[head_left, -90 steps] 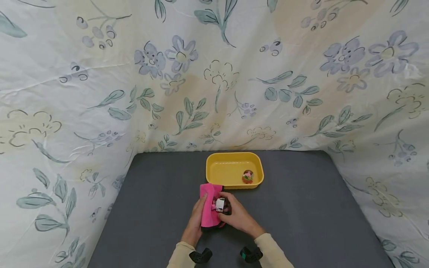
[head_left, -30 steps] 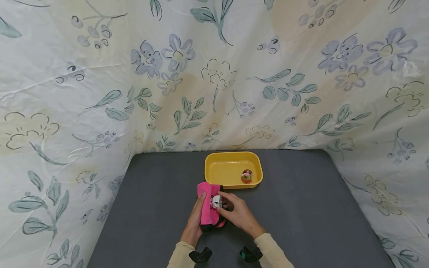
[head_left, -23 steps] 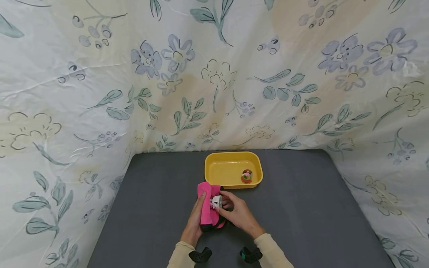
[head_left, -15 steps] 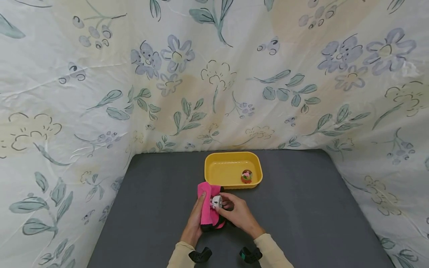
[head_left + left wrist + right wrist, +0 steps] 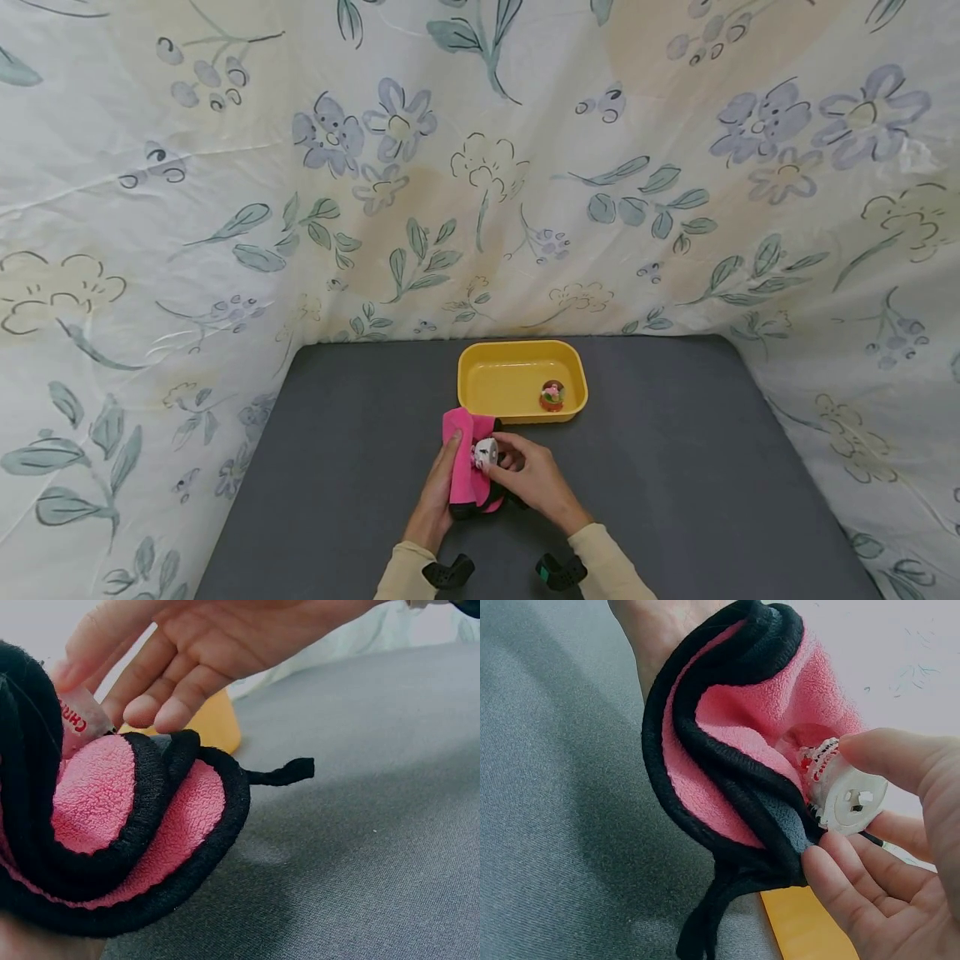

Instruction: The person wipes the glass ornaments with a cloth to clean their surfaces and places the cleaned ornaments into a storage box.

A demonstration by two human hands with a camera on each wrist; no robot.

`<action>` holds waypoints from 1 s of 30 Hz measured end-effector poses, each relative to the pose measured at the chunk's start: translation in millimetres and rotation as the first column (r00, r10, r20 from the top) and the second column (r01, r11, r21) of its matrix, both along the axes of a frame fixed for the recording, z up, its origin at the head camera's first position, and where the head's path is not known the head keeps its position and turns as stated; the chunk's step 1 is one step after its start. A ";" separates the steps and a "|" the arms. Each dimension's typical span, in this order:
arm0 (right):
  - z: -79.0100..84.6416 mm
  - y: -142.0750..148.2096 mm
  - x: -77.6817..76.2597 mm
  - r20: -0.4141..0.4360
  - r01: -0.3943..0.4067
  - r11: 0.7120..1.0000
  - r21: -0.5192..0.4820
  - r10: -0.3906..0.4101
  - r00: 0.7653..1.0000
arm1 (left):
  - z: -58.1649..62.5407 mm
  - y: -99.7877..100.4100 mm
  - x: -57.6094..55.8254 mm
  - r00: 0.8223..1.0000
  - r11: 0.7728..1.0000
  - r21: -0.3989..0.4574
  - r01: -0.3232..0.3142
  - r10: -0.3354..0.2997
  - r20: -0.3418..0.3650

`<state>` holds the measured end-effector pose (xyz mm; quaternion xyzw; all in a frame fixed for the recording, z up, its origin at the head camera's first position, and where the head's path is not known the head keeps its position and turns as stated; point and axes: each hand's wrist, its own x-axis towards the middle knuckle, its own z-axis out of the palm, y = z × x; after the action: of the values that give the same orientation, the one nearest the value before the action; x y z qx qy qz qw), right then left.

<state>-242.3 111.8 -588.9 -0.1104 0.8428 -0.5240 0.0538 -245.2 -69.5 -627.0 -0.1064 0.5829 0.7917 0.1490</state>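
Head view: a person works at a grey desk (image 5: pixel 675 467), both hands just in front of a yellow tray (image 5: pixel 495 379). The left hand (image 5: pixel 437 492) grips a pink cloth (image 5: pixel 462 479) edged in black, its thumb along the near face. The right hand (image 5: pixel 543 482) pinches a small white-based globe (image 5: pixel 487 452) between thumb and fingers, and the globe lies against the cloth. A second globe (image 5: pixel 552 396), with a pink figure inside and a reddish base, sits in the right part of the tray.

The right wrist view shows the held globe tipped on its side, its flat white underside turned away from the cloth and its clear dome pressed into a pink fold. The cloth is folded over itself, grey on the other face, with a black strap (image 5: pixel 709 915) hanging from the edge. In the left wrist view, red letters show on the globe's base. A flowered sheet (image 5: pixel 495 250) rises behind the desk and at both sides; dark bands (image 5: pixel 448 573) circle the wrists below cream sleeves (image 5: pixel 618 575).
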 end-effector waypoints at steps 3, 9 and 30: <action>0.7 -0.6 0.0 0.007 0.018 1.000 0.000 -0.018 1.000 | 0.0 0.0 -0.5 1.000 1.000 -0.002 0.001 -0.001 -0.002; 0.6 -1.1 0.2 0.016 0.043 0.999 -0.021 -0.043 0.999 | 0.2 0.1 -0.3 1.000 1.000 0.001 0.000 0.000 -0.006; 2.6 2.4 -6.7 0.091 0.061 0.997 -0.037 -0.057 0.994 | 0.3 4.0 -3.7 1.000 1.000 0.019 0.000 0.000 -0.001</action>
<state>-248.9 114.2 -586.3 -0.0629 0.8318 -0.5466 0.0740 -249.0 -65.5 -626.7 -0.1046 0.5755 0.7972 0.1495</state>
